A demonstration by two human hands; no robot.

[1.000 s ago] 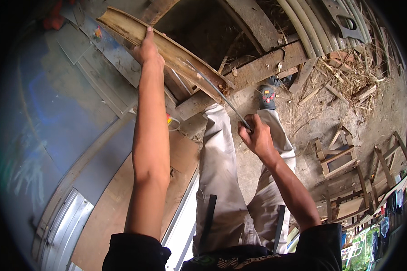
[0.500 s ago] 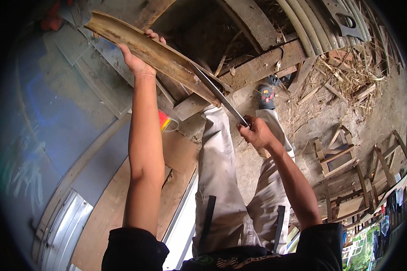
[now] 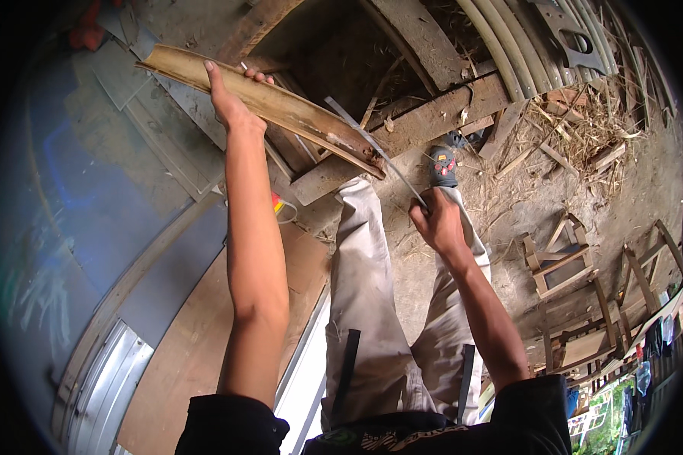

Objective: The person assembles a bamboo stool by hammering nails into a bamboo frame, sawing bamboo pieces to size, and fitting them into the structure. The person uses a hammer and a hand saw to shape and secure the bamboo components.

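A long split bamboo length (image 3: pixel 303 114), tan with a hollow inner side, slants from the upper left toward the middle. My left hand (image 3: pixel 234 106) is closed around its upper part, thumb on the near side and fingertips at the far edge. In a closed fist, my right hand (image 3: pixel 439 221) grips a machete (image 3: pixel 393 165), its handle mostly hidden by the fingers. The long thin blade crosses by the bamboo's lower end, its tip beyond the far edge. Whether blade and bamboo touch, I cannot tell.
Beneath the bamboo stands a rough wooden frame (image 3: pixel 448 110). A handsaw (image 3: pixel 573 38) lies on bamboo poles (image 3: pixel 501 45) at upper right. Wood scraps and shavings (image 3: pixel 569 136) litter the ground. Small wooden frames (image 3: pixel 558 258) stand at right; a blue-grey panel (image 3: pixel 91 189) is at left.
The bamboo has rolled and shifted slightly, showing less of its hollow. My right hand has moved slightly right, and the machete blade has turned to a narrower view with its tip showing past the bamboo.
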